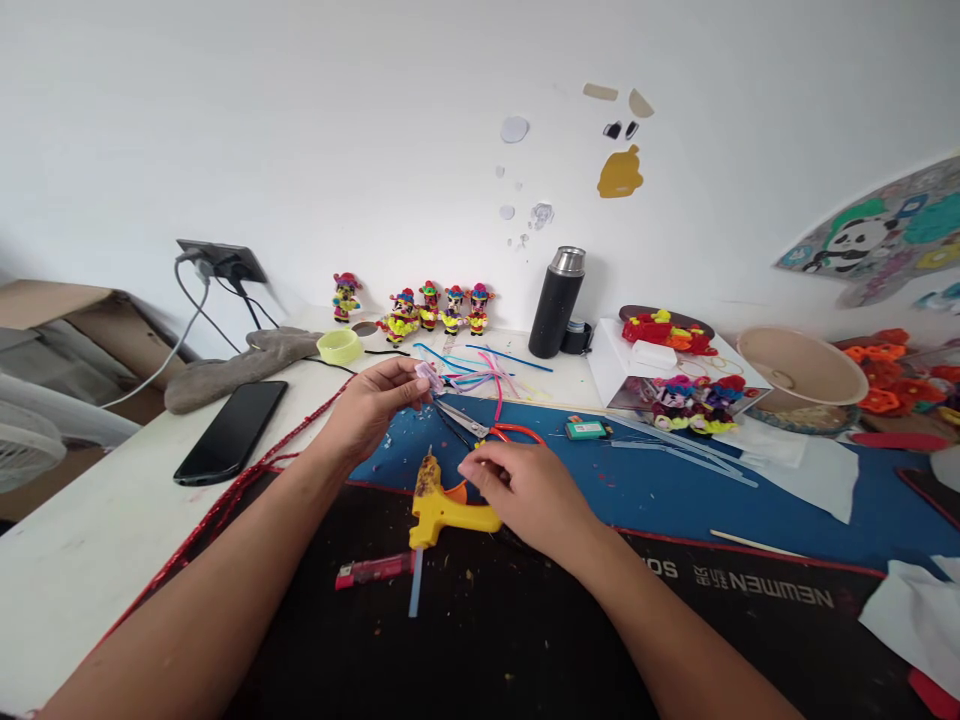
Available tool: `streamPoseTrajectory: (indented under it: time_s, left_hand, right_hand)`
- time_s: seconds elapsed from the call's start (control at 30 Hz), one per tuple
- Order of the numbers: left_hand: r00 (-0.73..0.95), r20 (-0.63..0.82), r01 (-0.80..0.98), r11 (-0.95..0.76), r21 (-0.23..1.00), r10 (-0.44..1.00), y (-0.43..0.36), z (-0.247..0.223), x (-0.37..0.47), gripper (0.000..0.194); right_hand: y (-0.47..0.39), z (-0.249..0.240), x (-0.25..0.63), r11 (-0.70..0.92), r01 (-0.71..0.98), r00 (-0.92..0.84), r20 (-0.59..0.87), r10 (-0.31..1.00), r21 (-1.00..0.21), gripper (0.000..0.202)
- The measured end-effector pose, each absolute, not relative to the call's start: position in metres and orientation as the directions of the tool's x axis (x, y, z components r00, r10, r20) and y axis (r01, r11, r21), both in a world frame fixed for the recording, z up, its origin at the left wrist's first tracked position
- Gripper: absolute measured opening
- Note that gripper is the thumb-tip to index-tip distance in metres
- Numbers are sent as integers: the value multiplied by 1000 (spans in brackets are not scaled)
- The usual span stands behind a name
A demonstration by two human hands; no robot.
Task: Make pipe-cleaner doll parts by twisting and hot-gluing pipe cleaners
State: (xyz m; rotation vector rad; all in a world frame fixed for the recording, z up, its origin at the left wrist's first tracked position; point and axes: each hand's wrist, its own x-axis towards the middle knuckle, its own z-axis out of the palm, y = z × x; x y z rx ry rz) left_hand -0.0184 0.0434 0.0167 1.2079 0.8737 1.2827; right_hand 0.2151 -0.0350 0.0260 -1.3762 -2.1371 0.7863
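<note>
My left hand (pixel 382 398) pinches a small pale lilac piece (pixel 427 376) between thumb and fingertips, above the blue mat. The piece's exact kind is too small to tell. Curled with fingertips together, my right hand (pixel 521 490) hovers by the handle of a yellow hot glue gun (pixel 435 510); whether anything is in those fingers is hidden. Just beyond it lie scissors with orange handles (pixel 517 433), blades pointing toward my left hand. A clear glue stick (pixel 415 585) sticks out of the gun's rear, and a red lighter (pixel 375 570) lies beside it.
Several colourful pipe-cleaner figures (pixel 427 308) stand along the wall. Fuzzy stems (pixel 487 370) lie in front of a black thermos (pixel 559 303). A phone (pixel 231 433) and red cord (pixel 244 480) are at left; a white box (pixel 611 375) and bowl (pixel 802 365) at right.
</note>
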Motion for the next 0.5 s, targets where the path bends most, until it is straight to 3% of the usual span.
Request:
streamPoseTrajectory:
  time_s: [0.2, 0.5]
  left_hand:
    - [158, 128, -190, -97, 977, 979, 43, 14, -18, 26]
    - [208, 118, -156, -86, 984, 971, 39, 15, -10, 26]
  right_hand:
    - [-26, 25, 224, 243, 786, -231, 95, 968, -568, 21]
    - [-26, 19, 220, 227, 885, -242, 16, 970, -407, 20]
